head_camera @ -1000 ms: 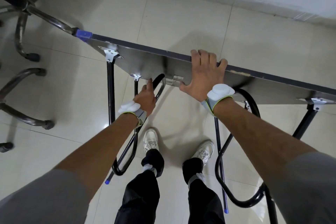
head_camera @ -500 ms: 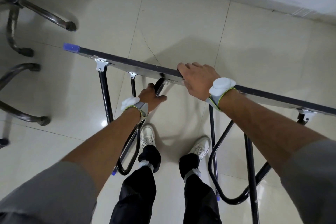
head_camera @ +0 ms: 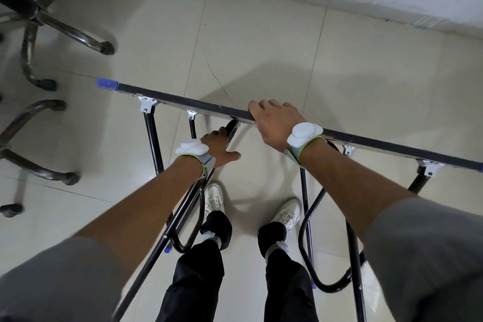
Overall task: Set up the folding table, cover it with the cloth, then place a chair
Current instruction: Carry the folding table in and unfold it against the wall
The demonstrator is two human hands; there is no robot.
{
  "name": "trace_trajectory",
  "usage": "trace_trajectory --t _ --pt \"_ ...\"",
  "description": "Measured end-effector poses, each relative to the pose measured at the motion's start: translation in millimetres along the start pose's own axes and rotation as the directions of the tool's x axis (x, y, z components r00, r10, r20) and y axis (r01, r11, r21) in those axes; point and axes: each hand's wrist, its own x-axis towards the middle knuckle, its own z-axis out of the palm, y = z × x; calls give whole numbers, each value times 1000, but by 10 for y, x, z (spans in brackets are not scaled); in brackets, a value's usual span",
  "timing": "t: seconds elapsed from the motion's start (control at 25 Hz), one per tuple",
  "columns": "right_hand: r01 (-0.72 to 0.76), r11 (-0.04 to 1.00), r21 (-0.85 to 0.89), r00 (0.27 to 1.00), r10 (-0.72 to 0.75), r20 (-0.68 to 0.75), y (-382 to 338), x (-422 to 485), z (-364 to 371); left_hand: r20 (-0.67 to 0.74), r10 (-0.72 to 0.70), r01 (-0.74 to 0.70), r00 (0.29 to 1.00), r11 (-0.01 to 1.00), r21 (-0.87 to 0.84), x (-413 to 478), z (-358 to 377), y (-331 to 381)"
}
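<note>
- At the far left, two chrome chair bases [head_camera: 68,30] stood on the tiled floor [head_camera: 261,47], well apart from the table. No cloth was in view.
- The folding table [head_camera: 183,104] ran from left to right as a thin dark edge, with a blue corner cap [head_camera: 107,83] at its left end. A second earlier its grey underside had faced the camera broadly; it had since been tipped until only the edge showed.
- The left leg frame [head_camera: 153,138] hung from its bracket and reached toward the near side.
- The left hand [head_camera: 218,148] kept its fingers wrapped round the curved black tube [head_camera: 231,125] under the top, thumb out to the right.
- The right hand [head_camera: 274,120] had gone from lying flat on the underside to hooking its fingers over the far side of the edge, holding it.
- The right leg frame [head_camera: 304,196] also reached near.
- Both legs looked swung out, so unfolding seemed nearly done. Standing the table on its feet, the cloth and the chair remained.
</note>
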Motion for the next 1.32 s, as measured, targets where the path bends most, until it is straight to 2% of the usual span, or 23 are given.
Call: trace_trajectory --t 0.08,0.16,0.2,0.28,0.36,0.48,0.56,0.64,0.72,0.84,1.0,1.08,1.2,1.32 --pt "-50 994 94 997 44 56 22 -73 -78 -125 83 -65 989 987 144 -278 -227 115" --pt "-124 982 140 985 104 140 156 -317 -159 -287 169 -113 943 973 201 -574 -421 288" --pt "-162 976 142 975 136 175 269 -521 -177 -324 219 -153 920 964 217 -683 -485 407" --pt "-230 966 119 950 197 242 533 -927 -153 -261 255 -192 931 951 243 -751 -572 630" --pt "-290 950 120 925 245 291 822 -1285 -150 -173 226 -168 959 940 296 -711 -558 845" --pt "-325 937 130 902 266 340 1130 -1566 -184 -283 258 -143 924 918 370 -587 -469 1031" --pt "-334 931 148 894 262 363 1259 -1615 -202 -307 296 -149 904 894 422 -446 -480 1091" --pt "-332 928 172 885 243 397 1310 -1567 -224 -232 293 -153 927 864 480 -269 -552 1075" --pt "-355 914 195 870 247 427 1420 -1448 -210 -79 256 -174 963 822 543 -14 -671 1062" --pt "-413 889 197 844 292 451 1576 -1355 -135 123 197 -231 973 767 599 256 -906 1030" --pt "-478 864 155 778 335 532 1669 -1166 -114 316 39 -214 948 815 538 455 -1333 599" --pt "-480 863 158 766 324 556 1673 -1180 -111 360 0 -203 933 826 526 421 -1416 412" --pt "-430 897 103 778 310 547 1687 -1205 -93 361 74 -273 930 796 540 370 -1457 344" --pt "-425 903 65 784 331 525 1726 -1154 -212 362 89 -288 928 787 546 413 -1581 339"
